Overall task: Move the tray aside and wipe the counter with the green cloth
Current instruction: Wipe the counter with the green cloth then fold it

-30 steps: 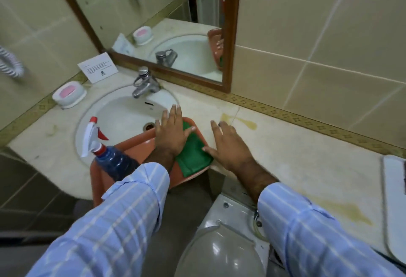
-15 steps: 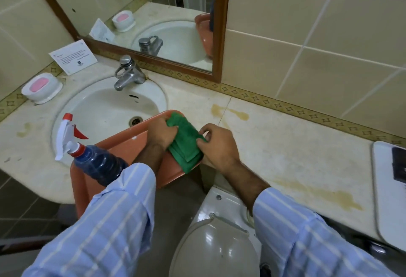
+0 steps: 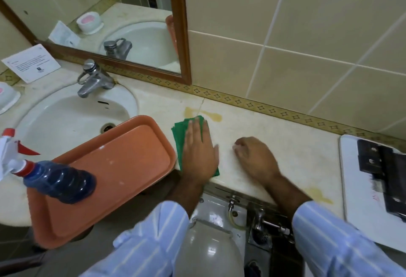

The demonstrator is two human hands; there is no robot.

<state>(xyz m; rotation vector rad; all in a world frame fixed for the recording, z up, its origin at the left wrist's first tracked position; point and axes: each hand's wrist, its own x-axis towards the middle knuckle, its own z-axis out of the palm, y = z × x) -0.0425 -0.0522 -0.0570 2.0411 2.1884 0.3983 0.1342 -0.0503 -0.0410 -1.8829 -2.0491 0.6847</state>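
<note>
The folded green cloth (image 3: 179, 138) lies on the beige counter (image 3: 285, 144), just right of the tray. My left hand (image 3: 198, 153) presses flat on it with fingers together, covering most of it. My right hand (image 3: 252, 158) rests on the bare counter a little to the right, fingers curled under and holding nothing. The orange tray (image 3: 123, 166) sits tilted across the front of the sink (image 3: 66, 114) and overhangs the counter's front edge. A spray bottle (image 3: 57, 180) of dark blue liquid lies on the tray's left end.
Yellow stains mark the counter beyond the cloth (image 3: 208, 116) and near the front edge (image 3: 318, 195). A white tray (image 3: 356, 188) with a black object stands at the right. The tap (image 3: 92, 78), a paper card (image 3: 30, 62) and a soap dish (image 3: 6, 98) ring the sink. A toilet (image 3: 211, 250) is below.
The green cloth has gone from the tray onto the counter to its right, under my flattened left hand. My right hand has let go of it and moved right.
</note>
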